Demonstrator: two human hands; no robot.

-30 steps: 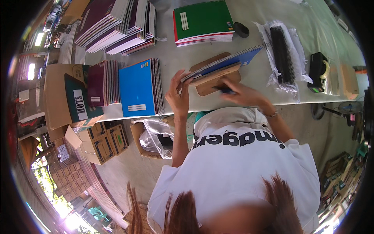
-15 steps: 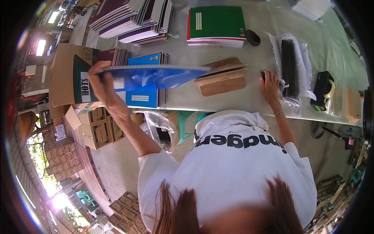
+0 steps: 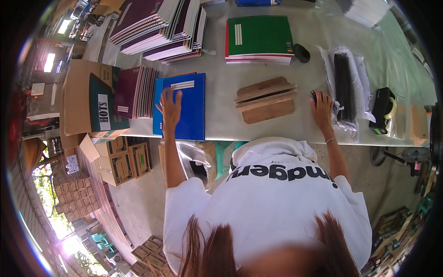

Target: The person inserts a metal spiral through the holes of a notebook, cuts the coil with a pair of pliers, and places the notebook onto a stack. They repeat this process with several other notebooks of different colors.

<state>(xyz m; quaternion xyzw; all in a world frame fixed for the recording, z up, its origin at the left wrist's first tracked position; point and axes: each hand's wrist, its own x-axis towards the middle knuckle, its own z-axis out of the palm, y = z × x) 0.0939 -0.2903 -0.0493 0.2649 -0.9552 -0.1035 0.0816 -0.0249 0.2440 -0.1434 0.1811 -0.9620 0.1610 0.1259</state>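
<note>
A blue spiral notebook point(image 3: 191, 108) lies on a stack at the table's left front. My left hand point(image 3: 170, 108) is over its left part, fingers apart and gripping nothing; whether it touches the cover I cannot tell. My right hand point(image 3: 323, 108) rests on the table at the right, fingers curled over a small dark tool point(image 3: 314, 97) mostly hidden under them. Just right of that hand is a bundle of black wire spirals point(image 3: 344, 85) in white wrapping. Between my hands stands a wooden holder point(image 3: 266, 99) with an upright slotted piece.
Maroon notebooks point(image 3: 127, 94) stand beside the blue stack, by an open carton point(image 3: 78, 97). Purple notebooks point(image 3: 143, 23) are piled at the back left. A green notebook point(image 3: 260, 34) tops a stack at the back, next to a black ring point(image 3: 302, 53). A tape dispenser point(image 3: 381, 111) sits far right.
The blue notebook, held tilted in my left hand before, now lies flat on the stack, let go. My left hand has moved right and opened. My right hand stays on the small tool.
</note>
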